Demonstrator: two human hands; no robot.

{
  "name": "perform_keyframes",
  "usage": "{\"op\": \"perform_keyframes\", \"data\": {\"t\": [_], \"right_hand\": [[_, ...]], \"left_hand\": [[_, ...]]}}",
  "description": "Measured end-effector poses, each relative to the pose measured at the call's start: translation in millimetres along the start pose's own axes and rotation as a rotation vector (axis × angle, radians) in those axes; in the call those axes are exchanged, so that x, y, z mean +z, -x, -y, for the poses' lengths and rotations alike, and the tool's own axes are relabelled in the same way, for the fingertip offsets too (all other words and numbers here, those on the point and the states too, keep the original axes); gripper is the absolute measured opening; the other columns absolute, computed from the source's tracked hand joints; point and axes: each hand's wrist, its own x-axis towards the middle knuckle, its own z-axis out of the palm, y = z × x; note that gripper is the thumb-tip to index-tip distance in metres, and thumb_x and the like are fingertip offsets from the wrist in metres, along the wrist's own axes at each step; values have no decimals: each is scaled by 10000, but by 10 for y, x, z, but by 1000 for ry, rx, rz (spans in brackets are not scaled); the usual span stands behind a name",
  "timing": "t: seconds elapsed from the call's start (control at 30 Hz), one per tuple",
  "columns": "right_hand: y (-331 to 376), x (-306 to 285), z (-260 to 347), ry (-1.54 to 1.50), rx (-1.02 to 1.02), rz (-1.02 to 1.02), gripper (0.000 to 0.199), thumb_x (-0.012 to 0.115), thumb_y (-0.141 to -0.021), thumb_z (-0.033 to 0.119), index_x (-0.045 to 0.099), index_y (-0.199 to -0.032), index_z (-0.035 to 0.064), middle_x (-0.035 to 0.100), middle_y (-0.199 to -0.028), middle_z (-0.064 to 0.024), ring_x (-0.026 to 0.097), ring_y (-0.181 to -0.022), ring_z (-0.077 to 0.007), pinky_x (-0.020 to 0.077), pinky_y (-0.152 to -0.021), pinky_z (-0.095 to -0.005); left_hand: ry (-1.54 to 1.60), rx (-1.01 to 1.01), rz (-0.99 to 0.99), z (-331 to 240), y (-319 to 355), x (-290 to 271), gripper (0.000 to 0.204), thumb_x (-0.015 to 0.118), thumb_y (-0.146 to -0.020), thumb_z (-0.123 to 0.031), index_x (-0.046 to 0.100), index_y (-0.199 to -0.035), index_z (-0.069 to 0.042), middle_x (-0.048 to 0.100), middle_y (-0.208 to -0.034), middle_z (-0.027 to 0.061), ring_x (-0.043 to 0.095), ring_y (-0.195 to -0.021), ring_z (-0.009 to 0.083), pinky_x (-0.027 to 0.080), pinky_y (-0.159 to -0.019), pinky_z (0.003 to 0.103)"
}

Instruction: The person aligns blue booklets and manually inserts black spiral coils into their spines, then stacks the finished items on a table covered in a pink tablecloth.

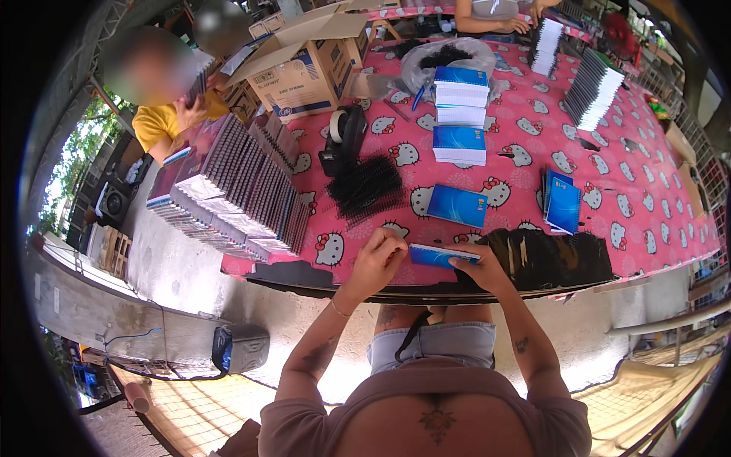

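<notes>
My right hand (481, 264) grips a small blue-covered notebook (432, 255) at its right end, thumb on top, just above the table's near edge. At the notebook's left end, my left hand (378, 257) is closed with fingers pinched together; whatever it holds is too small to make out. Beyond them a blue notebook (457, 206) lies flat on the table. Left of that is a heap of black binding coils (365, 186). A few blue notebooks (562, 204) with dark bound edges overlap on the right.
Tall stacks of spiral notebooks (236, 186) fill the table's left side. Behind the coils stand a black tape dispenser (343, 145) and a cardboard box (301, 80). Blue-topped paper stacks (460, 145) stand mid-table. A person in yellow (156, 122) works at left; another person's hand (515, 26) is far off.
</notes>
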Motion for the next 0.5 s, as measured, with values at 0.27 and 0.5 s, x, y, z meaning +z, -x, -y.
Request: {"op": "perform_keyframes", "data": {"t": [0.27,0.5], "right_hand": [[-2,-10,20,22,18,14,295,692,-903,44,694,-1198,21,724,-993,-91,624,-877,-116,494,-801,-279],[38,45,-26,25,2,-27,311,683,-917,53,685,-1227,28,726,-946,-88,596,-813,-89,494,-734,-267]], "left_hand": [[-95,-27,274,-78,-177,-154,222,702,-915,-163,655,-1089,-33,635,-938,124,665,-783,286,528,-675,360],[-491,-22,358,-138,-230,-50,554,656,-919,-376,544,-1328,-20,578,-1225,183,594,-1094,354,470,-885,505]]}}
